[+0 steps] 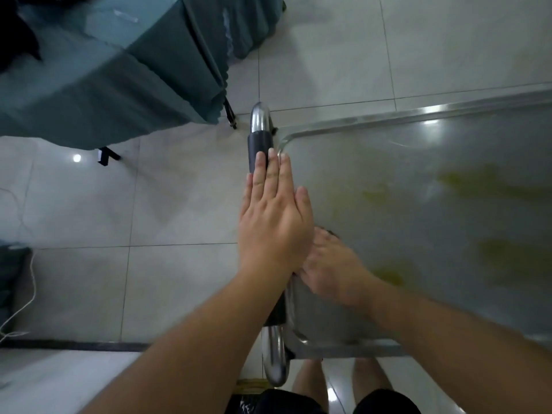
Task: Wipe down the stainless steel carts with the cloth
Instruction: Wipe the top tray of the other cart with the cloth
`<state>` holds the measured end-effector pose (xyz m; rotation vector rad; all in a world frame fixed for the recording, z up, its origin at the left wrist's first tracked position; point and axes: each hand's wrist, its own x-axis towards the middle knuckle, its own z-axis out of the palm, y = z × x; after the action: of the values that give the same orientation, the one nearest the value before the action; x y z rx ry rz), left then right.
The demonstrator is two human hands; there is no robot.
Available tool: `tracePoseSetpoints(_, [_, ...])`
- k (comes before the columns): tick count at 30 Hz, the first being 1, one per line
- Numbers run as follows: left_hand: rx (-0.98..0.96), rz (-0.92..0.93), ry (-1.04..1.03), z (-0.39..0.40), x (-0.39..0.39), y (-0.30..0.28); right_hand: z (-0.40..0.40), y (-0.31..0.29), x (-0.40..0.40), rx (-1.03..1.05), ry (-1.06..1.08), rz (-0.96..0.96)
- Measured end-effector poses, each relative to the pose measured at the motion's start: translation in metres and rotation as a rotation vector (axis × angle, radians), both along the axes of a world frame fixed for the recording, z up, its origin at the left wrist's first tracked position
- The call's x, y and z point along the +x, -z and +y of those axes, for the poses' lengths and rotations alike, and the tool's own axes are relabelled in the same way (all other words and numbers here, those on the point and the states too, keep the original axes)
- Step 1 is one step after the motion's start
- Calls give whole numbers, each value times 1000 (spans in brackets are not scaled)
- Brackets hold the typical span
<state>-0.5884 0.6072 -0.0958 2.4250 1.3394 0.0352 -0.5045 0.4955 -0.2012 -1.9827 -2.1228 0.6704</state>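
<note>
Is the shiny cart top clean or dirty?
Dirty. Yellow-green smears streak the steel cart top beyond the right hand.

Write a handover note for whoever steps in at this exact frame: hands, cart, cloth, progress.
Left hand: flat, fingers straight, over the cart's black handle grip.
Right hand: low at the cart top's near-left edge, partly hidden behind the left; its grasp is unclear.
Cloth: not clearly visible.
Done: unclear.
Left: yellowish smears remain across the top; wipe them.

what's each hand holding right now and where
Left hand lies flat with straight fingers over the cart handle, gripping nothing. Right hand rests on the cart top; any cloth is hidden.
</note>
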Motion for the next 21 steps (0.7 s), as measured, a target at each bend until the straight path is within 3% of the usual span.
tracePoseSetpoints(2, [29,49,3,-2,1,-1,53,-5,32,-61,87,86])
tracePoseSetpoints(7, [11,-5,-28,1,3,-1,183,2,101,-164,58,-95])
tracePoseSetpoints(10, [44,26,-21,1,4,0,201,2,111,-163,87,-180])
tracePoseSetpoints(13, [42,45,-10,0,3,2,156,-5,96,-136,88,-111])
tracePoseSetpoints(16, [48,85,16,-1,2,2,63,-12,66,-109,58,-41])
tracePoseSetpoints(21, [42,117,42,-2,2,-3,-98,0,21,-90,72,-85])
